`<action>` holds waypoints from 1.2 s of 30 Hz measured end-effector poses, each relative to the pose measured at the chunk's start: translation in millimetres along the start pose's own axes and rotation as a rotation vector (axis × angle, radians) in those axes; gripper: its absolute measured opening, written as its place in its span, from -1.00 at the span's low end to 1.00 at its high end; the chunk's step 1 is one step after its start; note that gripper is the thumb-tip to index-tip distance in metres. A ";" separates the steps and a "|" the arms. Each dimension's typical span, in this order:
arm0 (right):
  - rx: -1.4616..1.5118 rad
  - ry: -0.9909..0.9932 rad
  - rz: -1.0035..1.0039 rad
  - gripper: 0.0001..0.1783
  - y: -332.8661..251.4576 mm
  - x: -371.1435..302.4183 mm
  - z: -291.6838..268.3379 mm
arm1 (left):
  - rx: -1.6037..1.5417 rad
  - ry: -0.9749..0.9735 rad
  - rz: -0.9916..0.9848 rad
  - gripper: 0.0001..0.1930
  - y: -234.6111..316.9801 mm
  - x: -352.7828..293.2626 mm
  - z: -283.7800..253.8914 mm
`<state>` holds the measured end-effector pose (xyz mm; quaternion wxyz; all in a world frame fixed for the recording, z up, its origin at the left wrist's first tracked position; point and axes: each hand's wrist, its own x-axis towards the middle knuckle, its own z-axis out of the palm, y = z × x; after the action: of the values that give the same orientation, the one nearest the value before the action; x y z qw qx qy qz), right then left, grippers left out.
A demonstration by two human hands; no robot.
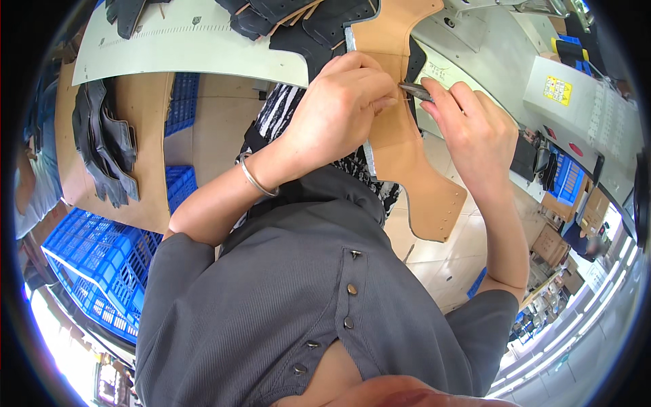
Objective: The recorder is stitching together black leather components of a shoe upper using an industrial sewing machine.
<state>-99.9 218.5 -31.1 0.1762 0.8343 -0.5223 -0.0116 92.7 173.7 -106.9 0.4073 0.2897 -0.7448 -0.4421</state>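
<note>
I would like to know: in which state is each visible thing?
Tan piece: spread out, small holes at near end
Left hand: curled over the tan piece, grip unclear
Dark tool: gripped, tip at the piece's edge
Right hand: closed on tool
Dark pieces on white table: heaped
Dark pieces on brown board: overlapping
Bracelet: worn
</note>
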 end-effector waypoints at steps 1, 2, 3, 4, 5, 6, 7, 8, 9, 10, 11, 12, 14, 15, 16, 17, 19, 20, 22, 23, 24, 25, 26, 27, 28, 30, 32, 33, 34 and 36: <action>0.002 -0.001 0.000 -0.73 0.0 -0.7 1.2 | 0.046 -0.016 0.018 -0.87 -0.2 0.9 -1.1; 0.033 -0.024 0.019 -0.73 0.3 -1.7 2.3 | 0.091 -0.032 0.038 -0.88 -0.2 1.7 -2.2; 0.065 -0.047 0.037 -0.74 0.8 -3.0 3.8 | 0.091 -0.032 0.037 -0.88 0.3 1.6 -3.2; 0.066 -0.047 0.036 -0.74 2.3 -4.8 6.1 | 0.093 -0.046 0.042 -0.90 1.3 0.9 -4.3; 0.308 -0.100 0.210 -0.73 5.1 -6.7 9.2 | 0.095 -0.059 0.048 -0.92 2.2 1.0 -5.3; 0.551 -0.152 0.384 -0.71 6.2 -8.6 12.1 | 0.096 -0.057 0.048 -0.92 3.5 0.6 -7.2; 0.551 -0.151 0.382 -0.71 3.2 -10.4 15.1 | 0.085 -0.068 0.070 -0.96 5.0 -0.3 -9.6; 0.789 -0.093 0.505 -0.69 -3.0 -12.5 18.4 | 0.074 -0.080 0.091 -0.99 5.7 -1.8 -11.3; 1.028 -0.031 0.627 -0.66 -8.4 -12.4 19.9 | 0.076 -0.080 0.090 -0.99 5.7 -3.5 -12.6; 1.030 -0.031 0.626 -0.66 -12.7 -10.1 19.7 | 0.064 -0.092 0.121 -0.98 5.5 -5.0 -13.7; 1.034 -0.170 0.673 -0.63 -18.4 -6.9 18.0 | 0.050 -0.105 0.153 -0.95 5.5 -6.4 -15.0; 1.036 -0.310 0.718 -0.60 -23.3 -3.5 16.3 | 0.049 -0.107 0.154 -0.95 5.2 -6.7 -15.7; 1.103 -0.325 0.767 -0.62 -26.5 -0.3 14.8 | -0.031 -0.026 0.099 -0.90 4.0 -5.5 -16.5; 1.208 -0.283 0.853 -0.65 -28.0 -3.5 18.4 | 0.103 0.097 0.064 -0.89 7.9 -4.8 -18.4; 1.311 -0.237 0.938 -0.67 -28.6 -5.0 20.1 | 0.236 0.220 0.029 -0.80 12.9 -4.9 -19.9; 1.313 -0.240 0.931 -0.67 -30.6 -4.8 18.3 | -0.054 0.347 -0.105 -0.76 14.3 -6.9 -16.3; 1.565 -0.202 1.002 -0.69 -39.6 -5.9 9.7 | -0.562 0.557 -0.348 -0.76 31.6 -2.9 -4.2; 1.562 -0.205 1.002 -0.69 -44.3 -6.9 4.8 | -0.565 0.559 -0.350 -0.76 34.9 -4.4 -8.0; 1.646 -0.205 0.887 -0.70 -52.3 -8.8 -5.2 | -0.586 0.109 -0.606 -0.78 36.9 -10.2 -16.7; 1.339 -0.146 0.736 -0.64 -52.3 -10.7 -7.8 | -0.571 0.133 -0.586 -0.77 39.0 -11.4 -13.1; 1.342 -0.154 0.730 -0.64 -49.9 -10.8 -12.6 | -0.571 0.141 -0.590 -0.77 40.0 -11.4 -15.4; 1.123 -0.050 0.651 -0.61 -45.6 -9.9 -18.4 | -0.582 0.111 -0.618 -0.78 42.2 -9.9 -19.3; 0.901 0.052 0.573 -0.58 -41.3 -11.1 -22.6 | -0.595 0.076 -0.644 -0.78 44.3 -9.8 -21.9; 0.794 0.135 0.519 -0.53 -34.8 -16.4 -18.5 | -0.597 0.078 -0.646 -0.78 44.8 -11.1 -22.0; 0.794 0.132 0.518 -0.53 -31.4 -18.1 -21.7 | -0.595 0.102 -0.613 -0.79 45.1 -12.0 -21.6; 0.507 0.128 0.384 -0.56 -25.6 -19.0 -28.7 | -0.593 0.126 -0.581 -0.79 46.2 -12.6 -21.9; 0.461 0.138 0.340 -0.55 -23.9 -17.5 -29.6 | -0.585 0.082 -0.601 -0.79 49.6 -11.9 -25.7; 0.412 0.157 0.295 -0.55 -23.4 -16.3 -30.3 | -0.586 0.083 -0.601 -0.79 49.6 -12.4 -25.3; 0.363 0.177 0.251 -0.54 -22.9 -15.1 -30.8 | -0.582 0.082 -0.591 -0.79 49.5 -12.5 -24.3; 0.335 0.189 0.222 -0.54 -22.1 -11.1 -30.1 | -0.575 0.087 -0.581 -0.79 49.3 -13.8 -24.0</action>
<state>-79.7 245.4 -11.4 0.0835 0.7867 -0.5868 0.1729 116.7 196.2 -61.0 0.3611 0.3808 -0.4600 -0.7162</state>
